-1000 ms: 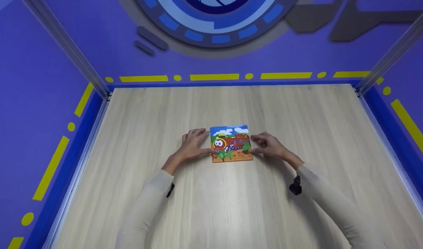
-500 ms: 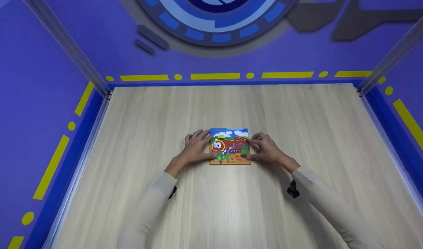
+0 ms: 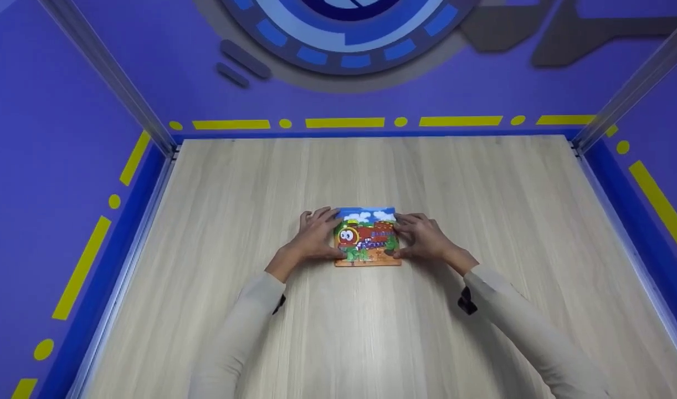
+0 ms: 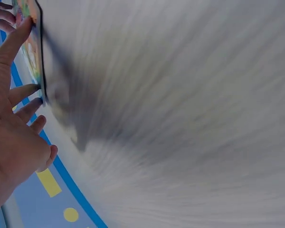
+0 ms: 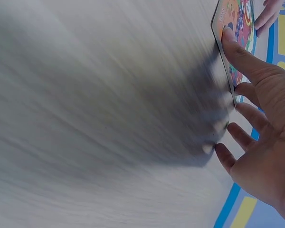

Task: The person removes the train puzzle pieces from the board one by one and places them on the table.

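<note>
Wood-grain tabletop [image 3: 360, 321], a cartoon-train picture board [image 3: 367, 241] near its middle between two hands.
Left hand [image 3: 314, 237] and right hand [image 3: 425, 238] touch opposite side edges, thumb and fingers spread apart, each thumb covering a bit of the printed face; black objects [image 3: 467, 302] show at the pale sleeves [image 3: 227, 332]. Purple-blue walls [image 3: 366, 102] with yellow dashes [image 3: 345, 122] and metal posts [image 3: 108, 77] enclose the table, well apart from the board. Lettering runs along the train's side, too small to read.
</note>
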The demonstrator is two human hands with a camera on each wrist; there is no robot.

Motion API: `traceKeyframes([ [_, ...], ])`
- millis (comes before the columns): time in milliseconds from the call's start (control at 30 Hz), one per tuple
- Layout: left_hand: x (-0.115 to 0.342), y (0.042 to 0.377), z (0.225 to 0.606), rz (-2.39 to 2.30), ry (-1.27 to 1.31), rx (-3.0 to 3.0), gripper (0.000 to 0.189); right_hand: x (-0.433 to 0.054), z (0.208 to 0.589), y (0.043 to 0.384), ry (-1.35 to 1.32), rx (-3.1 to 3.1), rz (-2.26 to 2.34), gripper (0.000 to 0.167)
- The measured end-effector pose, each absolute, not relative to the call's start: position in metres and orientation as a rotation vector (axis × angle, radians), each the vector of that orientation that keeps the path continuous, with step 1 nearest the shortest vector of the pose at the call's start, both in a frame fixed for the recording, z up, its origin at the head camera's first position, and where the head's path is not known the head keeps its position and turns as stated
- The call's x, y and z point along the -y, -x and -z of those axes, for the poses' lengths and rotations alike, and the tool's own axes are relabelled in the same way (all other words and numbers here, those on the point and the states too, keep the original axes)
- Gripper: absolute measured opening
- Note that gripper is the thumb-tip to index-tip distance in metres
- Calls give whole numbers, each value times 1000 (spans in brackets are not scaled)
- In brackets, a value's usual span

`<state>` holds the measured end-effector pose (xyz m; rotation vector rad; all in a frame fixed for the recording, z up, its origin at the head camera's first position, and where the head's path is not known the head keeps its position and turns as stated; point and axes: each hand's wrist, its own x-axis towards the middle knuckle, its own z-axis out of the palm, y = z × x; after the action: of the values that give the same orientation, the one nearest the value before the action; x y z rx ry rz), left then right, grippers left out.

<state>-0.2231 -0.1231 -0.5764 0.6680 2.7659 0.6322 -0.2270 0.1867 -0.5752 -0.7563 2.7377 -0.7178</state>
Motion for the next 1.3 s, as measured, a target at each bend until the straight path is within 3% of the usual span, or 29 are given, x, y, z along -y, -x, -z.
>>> traceKeyframes([
  [300,95,219,576,-624,-672,-2834,86,-185,573,228,747,-2726,711,70],
  [600,53,212,587,-529,-417,-3076,65,-185,576,229,785,-2785,641,69],
  [867,35,215,588,-417,-202,-3123,82,-186,577,231,760,-2765,704,64],
  [1100,41,217,588,-495,-176,-3152,85,-171,577,250,649,-2814,866,41],
  [1300,38,214,593,-407,-199,-3166,85,-156,580,255,389,-2914,871,47],
])
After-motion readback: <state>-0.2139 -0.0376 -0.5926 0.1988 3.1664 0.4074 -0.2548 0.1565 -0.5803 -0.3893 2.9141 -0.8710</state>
